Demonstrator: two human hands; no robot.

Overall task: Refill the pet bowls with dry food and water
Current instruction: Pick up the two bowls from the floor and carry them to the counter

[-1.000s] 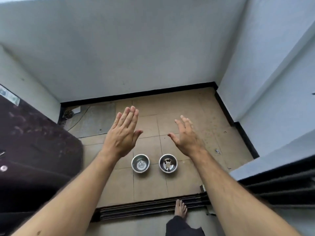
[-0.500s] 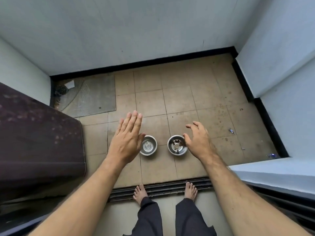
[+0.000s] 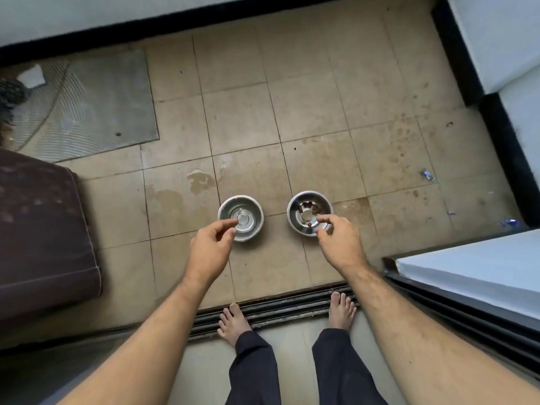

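**Steel bowls directly ahead of both hands**

Left bowl point(image 3: 240, 217) and right bowl point(image 3: 309, 213) sit side by side on the tiled floor point(image 3: 321, 118). Left hand point(image 3: 211, 249) and right hand point(image 3: 339, 242), fingers loosely curled, hold nothing, each above its bowl's near rim. Kibble remnants lie in the right bowl. Dark mattress point(image 3: 43, 223) flanks left.

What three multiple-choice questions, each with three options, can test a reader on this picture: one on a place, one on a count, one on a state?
1. Where do the bowls stand?
A. on the tiled floor
B. on the dark mattress
C. on the grey mat

2. How many metal bowls are there?
A. one
B. two
C. three

3. What does the right bowl hold?
A. water to the rim
B. nothing
C. a few brown pellets

Answers: 1 A, both stand on the tiled floor ahead of the bare feet; 2 B, a left bowl and a right bowl; 3 C, brown pellets lie inside it.
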